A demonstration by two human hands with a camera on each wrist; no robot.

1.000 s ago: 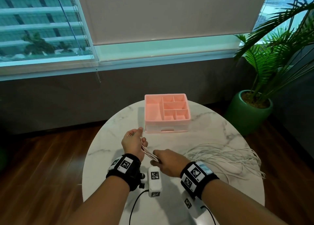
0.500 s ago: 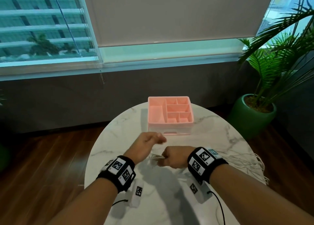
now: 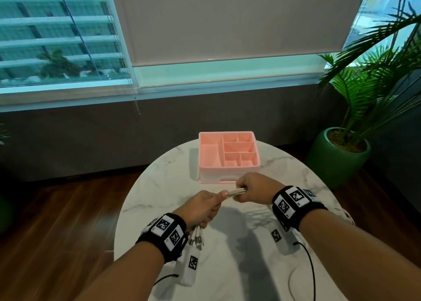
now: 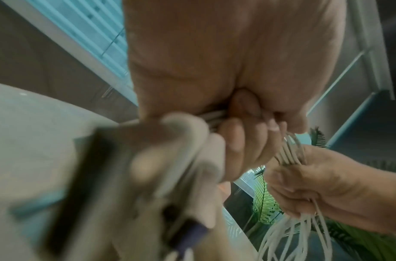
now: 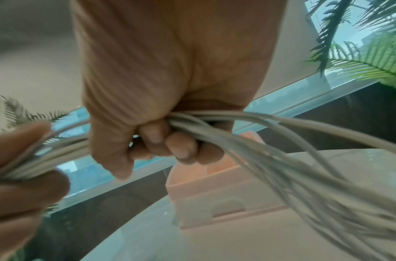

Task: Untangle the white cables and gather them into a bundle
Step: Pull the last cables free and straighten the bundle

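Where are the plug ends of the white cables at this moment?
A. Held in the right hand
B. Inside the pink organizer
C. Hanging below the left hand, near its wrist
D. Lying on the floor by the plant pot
C: in the head view the plug ends hang under the left hand, which grips the white cables together with the right hand.

Left hand (image 4: 226, 74) fingers curled round white cables (image 4: 290, 151), right hand (image 4: 322, 183) gripping same strands just beside, loose lengths hanging below, blurred connectors (image 4: 170, 159) foreground, desk (image 4: 36, 123) left.
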